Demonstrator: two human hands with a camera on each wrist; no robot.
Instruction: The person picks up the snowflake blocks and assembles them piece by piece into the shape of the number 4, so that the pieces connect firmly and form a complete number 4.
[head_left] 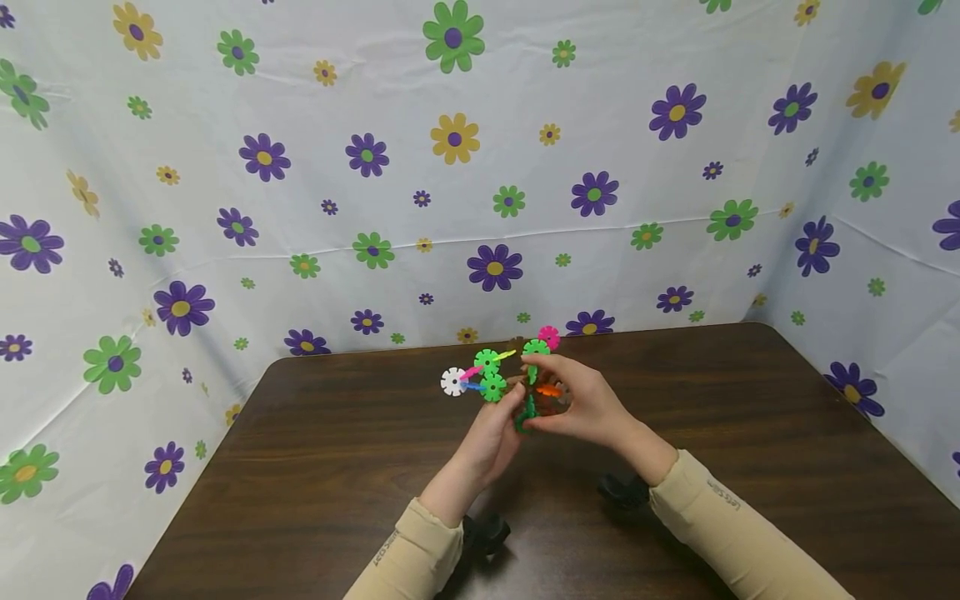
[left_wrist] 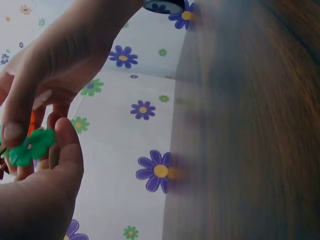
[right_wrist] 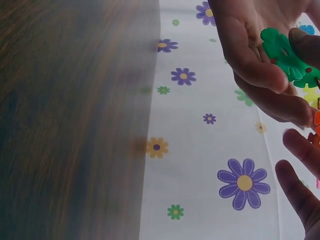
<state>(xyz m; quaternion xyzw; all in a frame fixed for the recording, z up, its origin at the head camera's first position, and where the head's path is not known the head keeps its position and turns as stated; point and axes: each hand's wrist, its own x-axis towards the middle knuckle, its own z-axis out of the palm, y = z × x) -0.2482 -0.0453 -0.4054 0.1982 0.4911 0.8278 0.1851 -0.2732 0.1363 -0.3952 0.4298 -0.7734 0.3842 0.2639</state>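
Observation:
Both hands hold a linked structure of colourful notched plastic interlocking discs above the table. My left hand (head_left: 487, 442) grips it from below left, its thumb beside a light green disc (head_left: 492, 387). A white disc (head_left: 453, 382) sticks out at the far left, joined by pink and blue discs. My right hand (head_left: 588, 404) pinches the right side: the index finger touches an upper green disc (head_left: 536, 350), and the thumb lies on a dark green disc (right_wrist: 282, 52). An orange disc (head_left: 550, 390) shows between its fingers. The hands partly hide the structure's middle.
The dark brown wooden table (head_left: 337, 450) extends around the hands. Behind it hangs a white flower-printed curtain (head_left: 405, 292), which also covers the sides. Black wrist-worn devices (head_left: 487, 533) sit under both forearms, near the rolled beige sleeves (head_left: 420, 546).

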